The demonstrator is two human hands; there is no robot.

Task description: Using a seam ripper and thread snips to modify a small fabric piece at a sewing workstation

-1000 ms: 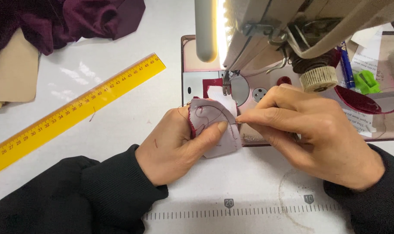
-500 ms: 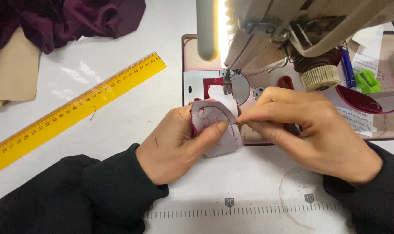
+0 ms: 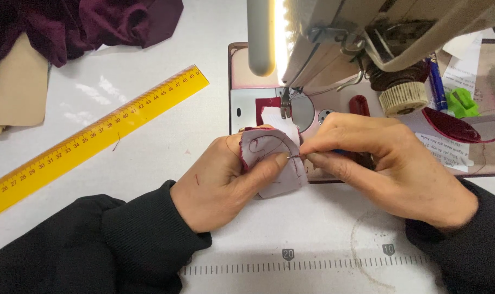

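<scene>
My left hand [image 3: 220, 179] holds a small pale lilac fabric piece [image 3: 269, 163] with dark red edging and stitching, thumb pressed on its face. My right hand [image 3: 389, 163] pinches at the piece's right edge, fingertips closed on a thin thread or small tool at about the thumb tip; what exactly it grips is too small to tell. Both hands rest on the white table just in front of the sewing machine's presser foot [image 3: 285, 109]. Black sleeves cover both forearms.
The sewing machine head [image 3: 367, 32] and its lit lamp [image 3: 261, 38] overhang the needle plate. A yellow ruler [image 3: 95, 139] lies diagonally at left. Dark maroon cloth [image 3: 84, 24] and a tan pattern piece [image 3: 16, 92] sit top left. A thread spool [image 3: 402, 98], pens and papers lie right.
The hands have stayed at the fabric piece; my right fingertips have shifted slightly along its right edge. The fabric sits a little lower under my left thumb.
</scene>
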